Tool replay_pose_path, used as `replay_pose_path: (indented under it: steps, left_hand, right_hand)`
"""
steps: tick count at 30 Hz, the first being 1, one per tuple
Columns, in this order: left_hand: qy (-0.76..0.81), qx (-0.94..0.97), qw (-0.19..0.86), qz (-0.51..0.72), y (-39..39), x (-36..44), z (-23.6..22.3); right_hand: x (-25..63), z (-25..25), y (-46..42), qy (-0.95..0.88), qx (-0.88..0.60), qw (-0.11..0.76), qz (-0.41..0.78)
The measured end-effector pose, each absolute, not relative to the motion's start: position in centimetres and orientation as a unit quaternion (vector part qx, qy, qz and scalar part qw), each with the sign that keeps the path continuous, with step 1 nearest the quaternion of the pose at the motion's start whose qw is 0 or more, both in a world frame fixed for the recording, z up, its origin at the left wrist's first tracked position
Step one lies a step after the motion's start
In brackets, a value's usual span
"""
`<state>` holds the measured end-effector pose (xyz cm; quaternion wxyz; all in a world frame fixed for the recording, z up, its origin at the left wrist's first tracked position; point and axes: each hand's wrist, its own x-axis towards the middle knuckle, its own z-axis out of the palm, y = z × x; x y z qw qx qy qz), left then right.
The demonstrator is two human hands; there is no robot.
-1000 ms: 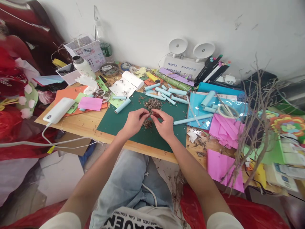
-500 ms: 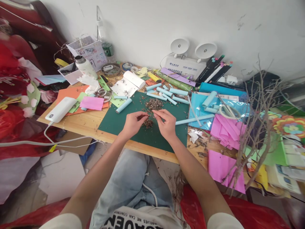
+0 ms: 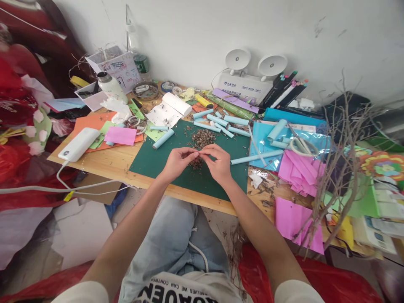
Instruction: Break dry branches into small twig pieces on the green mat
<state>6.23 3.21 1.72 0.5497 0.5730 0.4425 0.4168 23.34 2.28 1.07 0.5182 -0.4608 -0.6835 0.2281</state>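
Over a green cutting mat, my left hand and my right hand meet fingertip to fingertip. Both are closed in a pinch; whatever lies between the fingertips is too small to make out. Just beyond them is a pile of dry brown twig bits, and a smaller heap of the same bits lies beneath the fingers, partly hidden. Several rolled light-blue paper tubes rest at the mat's far edge, and one single tube lies left of the pile.
Scissors lie on a blue plastic packet at the right, near crumpled pink paper. Bare branches rise at the far right. A white power bank with a cable sits at the left edge. A white bottle stands behind.
My two hands have come together; the small gap between their fingertips has closed. My right hand has shifted slightly left. The things on the table look unchanged.
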Motion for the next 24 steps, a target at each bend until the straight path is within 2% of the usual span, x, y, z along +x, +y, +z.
replay_pose_path:
  steps: [8,17,24]
  left_hand:
    - [0.458,0.545,0.542,0.447,3.5,6.1,0.9]
    - [0.463,0.554,0.516,0.46,3.4,6.1,-0.2]
    - [0.478,0.569,0.476,0.47,2.6,6.4,-0.9]
  right_hand:
    - [23.2,0.3,2.3,-0.68,-0.458,0.496,0.287]
    - [23.4,0.5,2.4,-0.71,-0.482,0.451,0.245]
    - [23.1,0.4,2.1,-0.772,-0.466,0.399,0.166]
